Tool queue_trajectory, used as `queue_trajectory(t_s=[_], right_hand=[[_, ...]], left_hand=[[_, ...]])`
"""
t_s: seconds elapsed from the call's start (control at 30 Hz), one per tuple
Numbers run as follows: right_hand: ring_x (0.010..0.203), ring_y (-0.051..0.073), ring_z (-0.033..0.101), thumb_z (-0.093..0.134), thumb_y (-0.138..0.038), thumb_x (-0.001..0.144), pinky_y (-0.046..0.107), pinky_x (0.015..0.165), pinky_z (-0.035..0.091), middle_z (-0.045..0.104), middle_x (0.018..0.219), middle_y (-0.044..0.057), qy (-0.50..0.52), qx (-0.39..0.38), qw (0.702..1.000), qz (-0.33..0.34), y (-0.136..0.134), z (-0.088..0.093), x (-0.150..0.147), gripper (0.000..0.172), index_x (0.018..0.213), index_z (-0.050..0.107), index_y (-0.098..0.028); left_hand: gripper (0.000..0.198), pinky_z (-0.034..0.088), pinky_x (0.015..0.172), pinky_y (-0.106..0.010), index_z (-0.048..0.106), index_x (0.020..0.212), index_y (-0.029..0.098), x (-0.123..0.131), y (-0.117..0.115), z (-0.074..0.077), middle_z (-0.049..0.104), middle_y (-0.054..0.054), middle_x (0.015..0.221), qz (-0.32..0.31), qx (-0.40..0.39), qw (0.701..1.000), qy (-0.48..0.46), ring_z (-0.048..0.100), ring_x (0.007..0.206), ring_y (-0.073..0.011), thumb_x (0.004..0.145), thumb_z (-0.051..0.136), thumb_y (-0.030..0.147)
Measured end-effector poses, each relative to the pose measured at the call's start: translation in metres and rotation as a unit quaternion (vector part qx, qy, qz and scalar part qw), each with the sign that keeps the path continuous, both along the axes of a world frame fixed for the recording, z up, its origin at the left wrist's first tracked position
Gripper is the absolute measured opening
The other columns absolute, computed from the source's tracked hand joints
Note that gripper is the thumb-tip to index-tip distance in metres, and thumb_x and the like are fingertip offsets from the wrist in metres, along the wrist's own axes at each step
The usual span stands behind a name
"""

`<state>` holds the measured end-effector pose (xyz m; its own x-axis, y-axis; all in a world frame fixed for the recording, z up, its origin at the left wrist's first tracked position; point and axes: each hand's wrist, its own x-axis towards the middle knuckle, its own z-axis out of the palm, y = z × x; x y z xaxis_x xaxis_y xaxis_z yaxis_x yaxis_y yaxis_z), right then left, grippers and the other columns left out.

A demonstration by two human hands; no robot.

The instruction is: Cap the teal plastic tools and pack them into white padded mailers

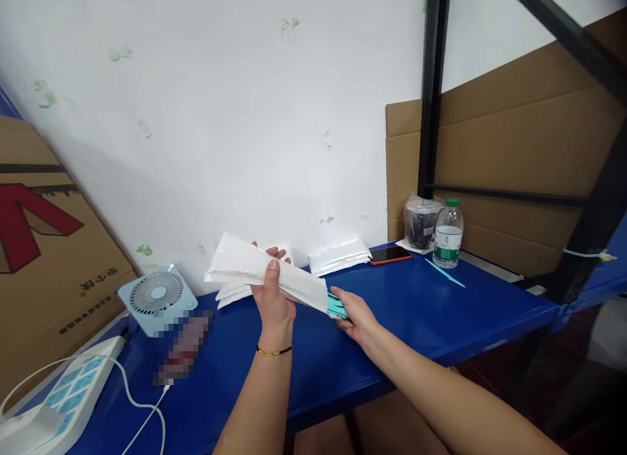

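Note:
My left hand [274,292] is wrapped round a long white packet [245,259], thumb on top, holding it slantwise above the blue table. At the packet's lower right end, my right hand [355,314] grips several teal plastic sticks [336,305] that stick out of its mouth. The rest of the sticks is hidden, inside the packet or behind my fingers. Beneath and behind the held packet lie more white packets [232,293], partly covered by it. Another flat white packet [339,256] rests against the wall. One teal stick [445,272] lies alone on the table at the right.
On the blue table [313,370] are a light blue fan [157,295], a white power strip [83,390] with a cable, and a blurred item [186,347]. Toward the back right are a phone [390,254], a bagged cup [420,223] and a water bottle [447,236]. A black frame post [434,89] rises behind.

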<state>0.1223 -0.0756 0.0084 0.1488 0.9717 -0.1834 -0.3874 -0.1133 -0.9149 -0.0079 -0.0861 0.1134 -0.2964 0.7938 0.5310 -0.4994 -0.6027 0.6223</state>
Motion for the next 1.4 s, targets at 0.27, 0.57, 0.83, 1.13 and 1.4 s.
queue_trajectory(t_s=[0.27, 0.57, 0.83, 1.13, 1.4], right_hand=[[0.038, 0.011, 0.044, 0.055, -0.05, 0.071, 0.021, 0.036, 0.025, 0.04, 0.042, -0.004, -0.258, 0.035, 0.963, -0.075, 0.025, -0.012, 0.066, 0.035, 0.057, 0.043, -0.02], [0.068, 0.018, 0.048, 0.055, -0.05, 0.072, 0.026, 0.065, 0.036, 0.05, 0.061, 0.001, -0.492, 0.215, 0.843, -0.039, 0.022, -0.028, 0.063, 0.035, 0.054, 0.052, -0.021], [0.065, 0.014, 0.052, 0.051, -0.045, 0.08, 0.025, 0.063, 0.038, 0.059, 0.071, 0.002, -0.516, 0.239, 0.82, 0.07, 0.029, -0.027, 0.076, 0.033, 0.068, 0.067, -0.019], [0.053, 0.009, 0.048, 0.074, -0.035, 0.054, 0.018, 0.051, 0.034, 0.059, 0.056, -0.004, -0.48, 0.132, 0.779, 0.381, 0.067, 0.008, 0.118, 0.031, 0.077, 0.072, -0.015], [0.05, 0.008, 0.047, 0.077, -0.037, 0.047, 0.019, 0.051, 0.034, 0.061, 0.054, -0.003, -0.398, 0.114, 0.839, 0.352, 0.097, 0.004, 0.121, 0.032, 0.07, 0.072, -0.015]], left_hand=[[0.056, 0.046, 0.084, -0.031, 0.042, 0.124, 0.031, -0.059, 0.021, 0.007, 0.056, -0.003, 0.107, 0.08, -0.009, 0.996, 0.031, 0.057, 0.096, -0.0163, 0.072, 0.063, 0.034], [0.078, 0.033, 0.097, -0.04, 0.056, 0.115, 0.02, -0.068, 0.071, -0.069, 0.056, -0.012, 0.113, 0.063, -0.007, 0.806, 0.588, 0.05, 0.108, -0.0305, 0.043, 0.081, 0.035], [0.06, 0.023, 0.101, -0.043, 0.054, 0.118, 0.023, -0.084, 0.087, -0.109, 0.048, -0.011, 0.128, 0.054, -0.057, 0.727, 0.683, 0.039, 0.12, -0.0308, 0.066, 0.063, 0.053], [0.026, 0.039, 0.06, -0.025, 0.067, 0.085, 0.023, -0.004, 0.072, -0.096, 0.061, -0.003, 0.077, -0.086, 0.027, 0.69, 0.719, 0.054, 0.067, -0.0168, 0.07, 0.059, 0.042], [0.014, 0.033, 0.058, -0.024, 0.063, 0.072, 0.021, 0.006, 0.087, -0.108, 0.06, 0.0, 0.067, -0.035, -0.032, 0.676, 0.735, 0.051, 0.06, -0.0149, 0.074, 0.053, 0.03]])
